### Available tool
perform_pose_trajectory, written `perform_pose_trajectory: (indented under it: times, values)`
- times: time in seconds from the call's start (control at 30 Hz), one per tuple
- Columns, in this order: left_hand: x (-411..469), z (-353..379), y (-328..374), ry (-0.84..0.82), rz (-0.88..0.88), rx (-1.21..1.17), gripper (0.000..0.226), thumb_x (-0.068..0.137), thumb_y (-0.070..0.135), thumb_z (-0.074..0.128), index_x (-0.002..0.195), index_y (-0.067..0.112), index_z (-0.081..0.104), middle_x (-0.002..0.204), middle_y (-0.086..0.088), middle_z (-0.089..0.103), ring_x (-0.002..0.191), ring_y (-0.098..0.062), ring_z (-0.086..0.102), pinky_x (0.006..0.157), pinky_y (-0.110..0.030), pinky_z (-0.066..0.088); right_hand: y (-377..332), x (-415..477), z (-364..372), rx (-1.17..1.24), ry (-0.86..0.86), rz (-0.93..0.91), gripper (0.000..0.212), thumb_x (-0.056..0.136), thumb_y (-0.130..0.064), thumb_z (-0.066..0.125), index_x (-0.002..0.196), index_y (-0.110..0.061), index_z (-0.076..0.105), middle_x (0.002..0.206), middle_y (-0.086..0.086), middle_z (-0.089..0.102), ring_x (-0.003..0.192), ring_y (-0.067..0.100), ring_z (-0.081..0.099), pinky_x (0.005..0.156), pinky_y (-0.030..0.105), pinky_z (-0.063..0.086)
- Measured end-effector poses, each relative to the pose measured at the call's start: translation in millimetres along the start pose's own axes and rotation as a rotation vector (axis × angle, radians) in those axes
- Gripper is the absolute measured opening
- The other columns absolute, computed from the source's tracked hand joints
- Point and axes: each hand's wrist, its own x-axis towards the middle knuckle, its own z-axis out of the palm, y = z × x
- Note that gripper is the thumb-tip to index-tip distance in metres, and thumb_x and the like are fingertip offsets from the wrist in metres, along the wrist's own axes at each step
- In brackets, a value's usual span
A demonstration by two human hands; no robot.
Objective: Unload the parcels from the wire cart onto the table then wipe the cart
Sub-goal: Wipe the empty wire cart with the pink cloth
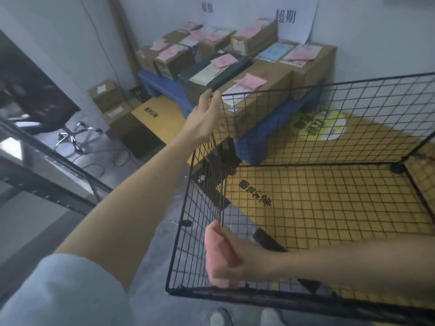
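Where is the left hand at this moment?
Head view, centre-left: the left hand holds the top far-left corner of the wire cart, just before the parcels stacked on the blue table.

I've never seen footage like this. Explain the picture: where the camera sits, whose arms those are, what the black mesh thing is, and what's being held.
There is one picture, taken by a wide-angle camera worn on a person's head and looking down, so the two bare arms are the wearer's own. No machine is involved. The black mesh thing is a wire cart. No parcels show inside it, only yellow cardboard along its bottom. The parcels, brown boxes with pink slips, are stacked on a blue platform behind it. The left hand grips the cart's top corner. The right hand is curled at the near side panel. Whether its fingers hold the wire is unclear.
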Motion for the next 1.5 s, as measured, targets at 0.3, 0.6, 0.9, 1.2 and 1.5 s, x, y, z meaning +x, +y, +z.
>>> perform_pose_trajectory:
  times: [0.3,0.6,0.9,1.2,1.5]
  values:
    - [1,0,-12,-0.031,-0.037,-0.019,0.083,0.079,0.069,0.047,0.149,0.039,0.015,0.146,-0.007,0.043,0.125,-0.031,0.05,0.1,-0.051,0.045,-44,55,-131,0.158,0.471,-0.081,0.099,0.078,-0.038,0.075,0.15,-0.031,0.007,0.145,-0.008,0.035,0.131,0.01,0.042,0.109,0.04,0.036]
    - [9,4,-17,0.032,-0.123,-0.167,0.059,0.096,0.064,0.018,0.15,0.044,0.01,0.159,0.006,0.02,0.142,-0.025,0.028,0.112,-0.044,0.03,-48,114,-144,0.283,0.657,-0.136,0.073,0.089,-0.03,0.065,0.145,-0.018,0.02,0.141,0.003,0.041,0.125,0.02,0.047,0.106,0.045,0.04]
    - [14,4,-22,0.039,-0.066,-0.152,0.054,0.102,0.045,0.03,0.152,0.027,0.019,0.151,0.002,0.034,0.133,-0.011,0.034,0.101,-0.022,0.026,-69,113,-128,0.262,0.607,-0.149,0.071,0.094,-0.034,0.057,0.151,-0.034,0.013,0.14,-0.006,0.043,0.115,0.007,0.049,0.098,0.03,0.04]
    - [12,4,-20,0.013,-0.03,-0.112,0.057,0.1,0.051,0.03,0.15,0.025,0.021,0.152,-0.001,0.031,0.139,-0.02,0.03,0.109,-0.033,0.025,-64,44,-54,0.245,0.346,-0.119,0.079,0.095,-0.037,0.053,0.145,-0.051,-0.007,0.154,-0.004,0.026,0.128,0.023,0.047,0.099,0.036,0.045]
    - [6,4,-16,0.024,-0.012,-0.119,0.056,0.101,0.05,0.026,0.15,0.023,0.021,0.142,0.002,0.039,0.124,-0.01,0.036,0.096,-0.025,0.025,-56,0,-9,0.06,0.158,-0.14,0.058,0.092,-0.037,0.059,0.136,-0.042,0.021,0.101,0.0,0.066,0.083,0.017,0.068,0.069,0.038,0.06]
